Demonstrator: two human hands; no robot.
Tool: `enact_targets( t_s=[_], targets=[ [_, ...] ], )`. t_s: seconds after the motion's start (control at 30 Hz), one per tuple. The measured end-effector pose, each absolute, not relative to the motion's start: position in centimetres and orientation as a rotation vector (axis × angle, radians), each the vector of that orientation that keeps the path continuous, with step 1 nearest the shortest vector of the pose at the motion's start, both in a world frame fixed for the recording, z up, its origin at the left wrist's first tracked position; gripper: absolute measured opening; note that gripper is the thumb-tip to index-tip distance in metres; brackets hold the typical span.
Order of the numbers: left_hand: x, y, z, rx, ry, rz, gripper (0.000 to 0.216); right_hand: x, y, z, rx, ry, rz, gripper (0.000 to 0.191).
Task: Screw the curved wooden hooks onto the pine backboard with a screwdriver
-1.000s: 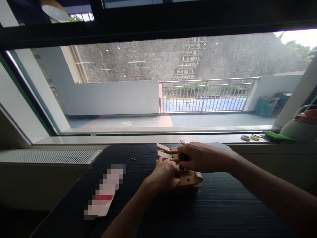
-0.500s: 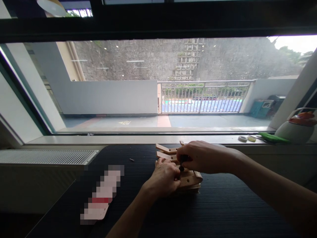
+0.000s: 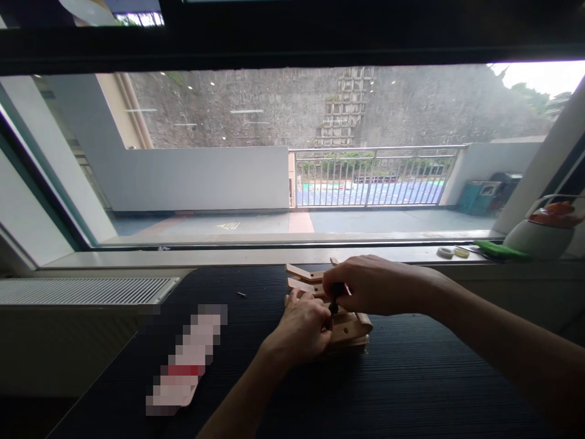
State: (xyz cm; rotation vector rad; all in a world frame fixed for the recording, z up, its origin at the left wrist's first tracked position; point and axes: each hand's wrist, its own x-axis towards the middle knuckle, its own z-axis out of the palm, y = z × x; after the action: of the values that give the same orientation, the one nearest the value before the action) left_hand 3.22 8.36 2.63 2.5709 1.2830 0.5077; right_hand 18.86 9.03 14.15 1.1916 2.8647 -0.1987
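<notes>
A small wooden assembly (image 3: 348,330) of light-coloured slats with holes lies on a black ribbed mat (image 3: 402,390). My left hand (image 3: 301,329) is closed over its near left side and holds it down. My right hand (image 3: 370,285) is closed round a short black tool (image 3: 335,297) that stands upright with its tip on the wood. Two wooden arms (image 3: 301,279) stick out to the left behind my hands. A tiny dark screw (image 3: 242,294) lies loose on the mat to the left.
A flat packet (image 3: 185,363) lies on the mat at the left. Behind the mat runs a window sill (image 3: 228,258) with a tape roll (image 3: 445,252), a green cloth (image 3: 500,250) and a white kettle-like vessel (image 3: 542,235). A vent grille (image 3: 82,290) sits at the left.
Both hands stay on the wooden assembly. My right hand has shifted slightly on the black tool, and the camera has tilted a little.
</notes>
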Motion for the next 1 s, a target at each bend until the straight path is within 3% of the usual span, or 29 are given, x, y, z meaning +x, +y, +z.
enact_targets(
  t_s=[0.4,0.63,1.0],
  targets=[
    [3.0,8.1,2.7,2.536,1.281,0.493,0.010,18.1,8.7,14.0,1.167,2.846,-0.241,0.018],
    [3.0,8.0,2.6,2.493,1.292,0.519,0.011,17.7,8.4,14.2,1.217,2.808,-0.155,0.026],
    [3.0,8.4,2.3,2.597,1.320,0.506,0.012,18.0,8.1,14.7,1.146,2.793,-0.105,0.012]
  ],
)
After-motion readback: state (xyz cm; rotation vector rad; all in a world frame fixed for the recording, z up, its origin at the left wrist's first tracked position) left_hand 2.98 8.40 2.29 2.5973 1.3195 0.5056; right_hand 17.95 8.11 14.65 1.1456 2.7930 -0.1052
